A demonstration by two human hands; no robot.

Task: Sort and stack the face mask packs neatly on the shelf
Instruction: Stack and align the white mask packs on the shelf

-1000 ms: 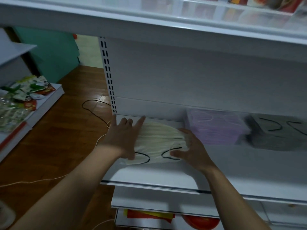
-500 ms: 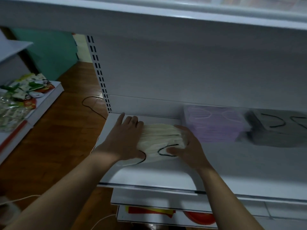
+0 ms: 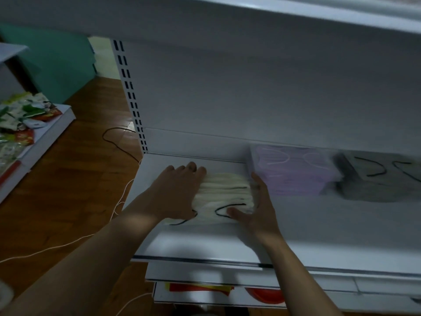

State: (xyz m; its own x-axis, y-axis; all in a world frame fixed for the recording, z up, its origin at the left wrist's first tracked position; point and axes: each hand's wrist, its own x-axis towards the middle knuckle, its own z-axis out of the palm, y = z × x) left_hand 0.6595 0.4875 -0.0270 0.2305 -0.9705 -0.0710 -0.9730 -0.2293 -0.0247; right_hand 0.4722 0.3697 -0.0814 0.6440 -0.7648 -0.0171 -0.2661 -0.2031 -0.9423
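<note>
Hands flat-fingered: left hand (image 3: 177,192) & right hand (image 3: 255,215) have squeezed the cream mask stack (image 3: 223,197) narrower, mid-frame, approx. beside the purple stack (image 3: 293,174), so prob. nearly squared up.

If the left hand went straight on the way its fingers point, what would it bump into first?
Probably the back panel; the left hand has only bare shelf ahead. Depth unclear.

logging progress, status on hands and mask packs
Left hand and right hand flat against cream pack on shelf. Purple pack, grey pack to its right. Nothing blocking.
</note>
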